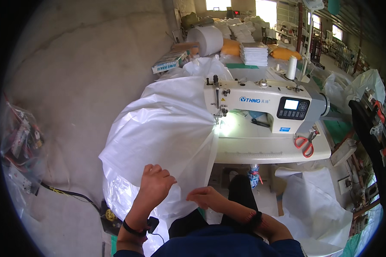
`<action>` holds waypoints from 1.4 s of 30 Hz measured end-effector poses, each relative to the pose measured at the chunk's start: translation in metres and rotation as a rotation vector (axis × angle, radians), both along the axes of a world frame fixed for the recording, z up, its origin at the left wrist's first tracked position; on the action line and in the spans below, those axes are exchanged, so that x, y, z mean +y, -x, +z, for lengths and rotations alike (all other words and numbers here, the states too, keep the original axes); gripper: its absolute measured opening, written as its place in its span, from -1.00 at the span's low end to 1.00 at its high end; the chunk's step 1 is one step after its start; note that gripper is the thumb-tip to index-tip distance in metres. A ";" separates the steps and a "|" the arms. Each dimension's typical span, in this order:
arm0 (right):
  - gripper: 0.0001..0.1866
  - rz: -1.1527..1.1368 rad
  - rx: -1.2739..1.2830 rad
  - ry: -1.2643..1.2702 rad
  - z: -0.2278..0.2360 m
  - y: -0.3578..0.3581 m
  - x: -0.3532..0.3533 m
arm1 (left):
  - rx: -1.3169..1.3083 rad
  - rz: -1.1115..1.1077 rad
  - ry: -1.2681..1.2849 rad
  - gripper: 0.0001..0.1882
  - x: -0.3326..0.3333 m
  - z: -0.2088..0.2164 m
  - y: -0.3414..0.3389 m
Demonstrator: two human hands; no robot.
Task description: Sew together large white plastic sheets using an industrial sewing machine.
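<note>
A large white plastic sheet (176, 115), shiny and creased, hangs over the left end of the sewing table and down onto my lap. Its right edge runs up to the needle area of a white sewing machine (253, 100), where a lamp glows. Above the lower part of the sheet is my left hand (157, 182), its fingers curled in. My right hand (205, 198) sits just right of it, near the sheet's edge, with fingers pressed together and pointing left. Whatever either hand may pinch is too small or hidden to make out.
Red-handled scissors (305, 144) lie on the right end of the sewing table (248, 156). A thread cone (291, 67) stands behind the machine. White sheeting (315, 205) hangs at the lower right. A big white roll (206, 40) and stacked white sheets (254, 54) are farther back.
</note>
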State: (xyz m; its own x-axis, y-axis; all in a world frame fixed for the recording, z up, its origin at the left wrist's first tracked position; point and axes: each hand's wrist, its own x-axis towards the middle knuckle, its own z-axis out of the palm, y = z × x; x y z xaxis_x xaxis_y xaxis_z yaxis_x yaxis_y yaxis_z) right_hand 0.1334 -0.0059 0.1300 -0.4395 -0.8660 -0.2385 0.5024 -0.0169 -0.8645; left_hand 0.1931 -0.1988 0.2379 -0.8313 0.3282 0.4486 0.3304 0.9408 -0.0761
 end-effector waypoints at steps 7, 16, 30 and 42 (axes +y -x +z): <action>-0.56 -0.123 0.018 -0.218 -0.017 -0.010 -0.020 | -0.046 0.083 0.053 -0.91 -0.012 -0.012 -0.007; -0.52 -0.090 -0.197 -0.213 -0.052 0.010 -0.107 | -0.015 0.067 0.095 -0.91 -0.010 0.000 -0.008; -0.75 0.164 0.860 -0.325 -0.061 -0.048 -0.008 | -0.692 -0.039 -0.732 -0.75 0.029 -0.102 -0.013; -0.73 0.180 1.273 -0.577 -0.046 -0.059 0.010 | -0.339 0.360 -0.424 -0.81 0.032 -0.141 -0.048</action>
